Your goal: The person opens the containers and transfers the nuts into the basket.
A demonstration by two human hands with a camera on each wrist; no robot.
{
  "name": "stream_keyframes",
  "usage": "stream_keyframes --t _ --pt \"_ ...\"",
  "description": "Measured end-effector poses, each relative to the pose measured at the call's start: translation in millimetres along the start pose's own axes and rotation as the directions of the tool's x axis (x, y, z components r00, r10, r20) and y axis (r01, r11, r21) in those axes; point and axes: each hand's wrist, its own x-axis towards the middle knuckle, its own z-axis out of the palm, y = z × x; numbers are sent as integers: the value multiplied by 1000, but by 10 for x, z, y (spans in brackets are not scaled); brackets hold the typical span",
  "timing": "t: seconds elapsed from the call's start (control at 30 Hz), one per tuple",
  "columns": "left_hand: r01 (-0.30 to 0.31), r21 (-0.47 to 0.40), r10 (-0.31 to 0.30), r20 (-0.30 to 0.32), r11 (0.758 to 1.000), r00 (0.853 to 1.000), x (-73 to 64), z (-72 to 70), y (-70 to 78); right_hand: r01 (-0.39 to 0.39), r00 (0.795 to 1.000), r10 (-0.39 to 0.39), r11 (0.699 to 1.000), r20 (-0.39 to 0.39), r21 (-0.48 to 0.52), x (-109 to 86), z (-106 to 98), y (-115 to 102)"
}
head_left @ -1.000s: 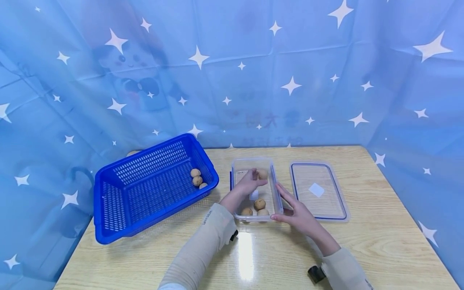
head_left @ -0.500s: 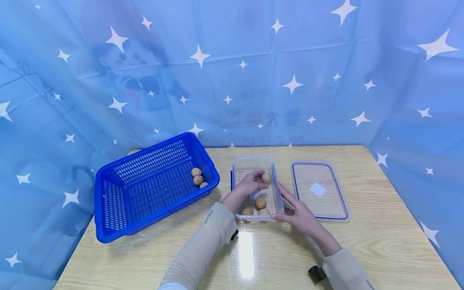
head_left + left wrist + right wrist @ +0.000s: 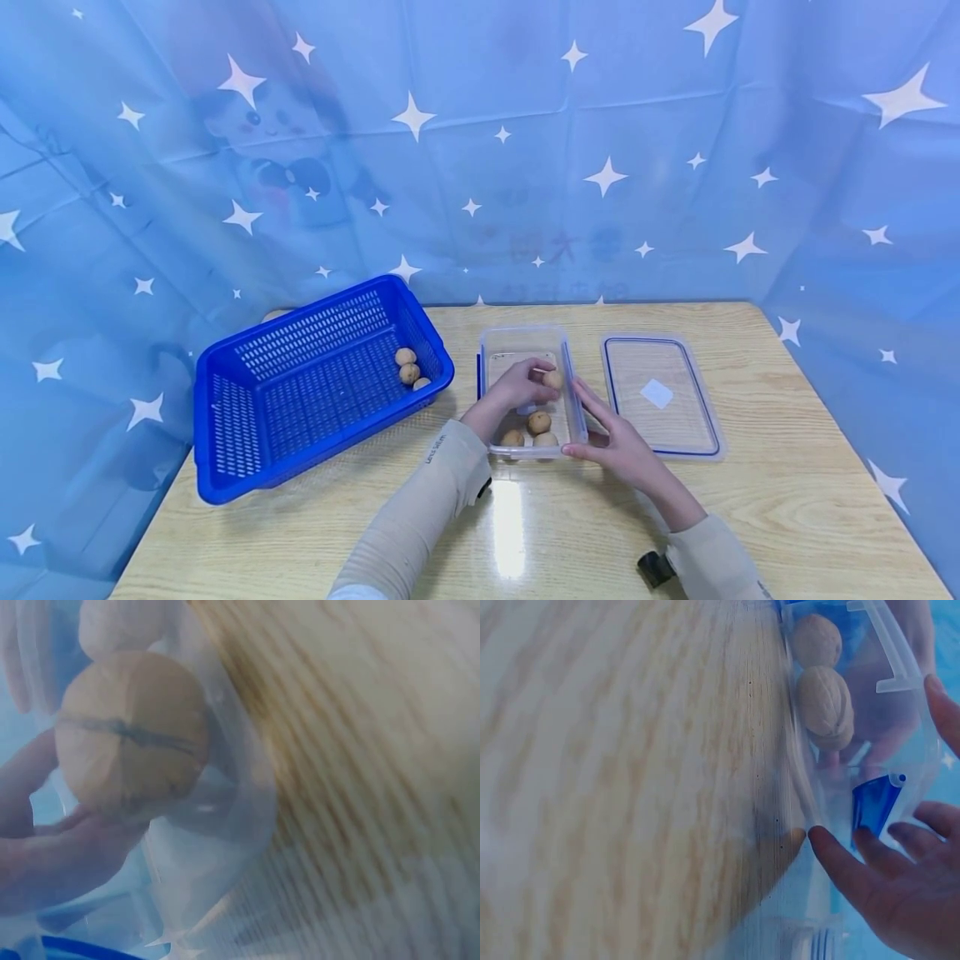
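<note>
The round tan walnut (image 3: pixel 552 380), pinched by the left hand (image 3: pixel 521 385), has shifted nearer and rightward inside the clear rectangular plastic box (image 3: pixel 521 337), coming closer to three brown walnuts (image 3: pixel 538 422) at the near end. The right hand (image 3: pixel 618 446) rests spread fingers against the box's right wall, which bars it from the contents. Three basket walnuts (image 3: pixel 408 373) lie in the blue perforated plastic basket (image 3: pixel 322 408); the flat clear blue-edged lid (image 3: pixel 660 421) lies right on the pale wooden surface (image 3: pixel 795 483).

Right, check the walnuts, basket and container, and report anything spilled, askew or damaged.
Nothing looks spilled or damaged; the visible walnuts are inside the blue basket or clear container. Only the basket looks askew, angled to the back edge of the table, while the container sits roughly square.
</note>
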Motion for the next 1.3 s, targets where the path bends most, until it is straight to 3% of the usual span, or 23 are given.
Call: stream_keyframes --t 0.17,0.43,0.93,1.3 --pt "11 41 -13 56 999 998 -11 -7 9 3 1000 -3 1000 5 1 2 -2 3" --pt "-10 54 7 50 999 999 -3 -1 -3 12 1000 -12 1000 7 0 -4 -6 0" --pt "-47 -75 50 44 996 998 -20 -33 22 3 1000 -3 1000 3 -15 0 -3 21" --pt "-64 -4 64 23 998 998 -38 -174 155 -6 1000 6 1000 -4 -21 -5 -9 16"
